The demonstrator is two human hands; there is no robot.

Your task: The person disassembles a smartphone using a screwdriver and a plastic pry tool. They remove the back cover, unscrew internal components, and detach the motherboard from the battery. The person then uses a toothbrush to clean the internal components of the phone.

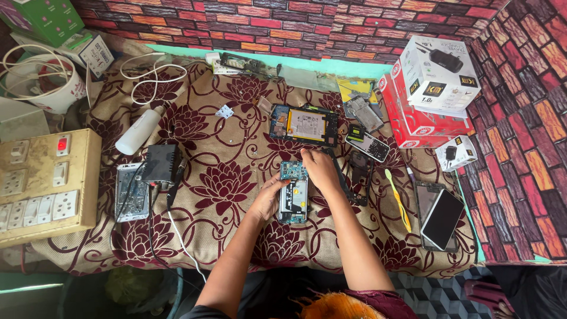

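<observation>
Both hands work mid-worktop: the left hand [269, 199] grips the opened phone [293, 194] by its side, the right hand [319, 168] pinches at its top edge. Red-and-white boxes [428, 88] stack at the far right corner, green boxes [44, 19] far left.

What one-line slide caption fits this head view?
Both hands, left hand and right hand, work on an opened phone on a floral cloth.

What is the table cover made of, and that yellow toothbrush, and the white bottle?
The table cover looks like woven cloth, matte with a printed maroon flower pattern and soft wrinkles at its edges. The yellow toothbrush seems smooth, slightly shiny plastic. The white bottle is probably plastic too, with a dull finish.
</observation>
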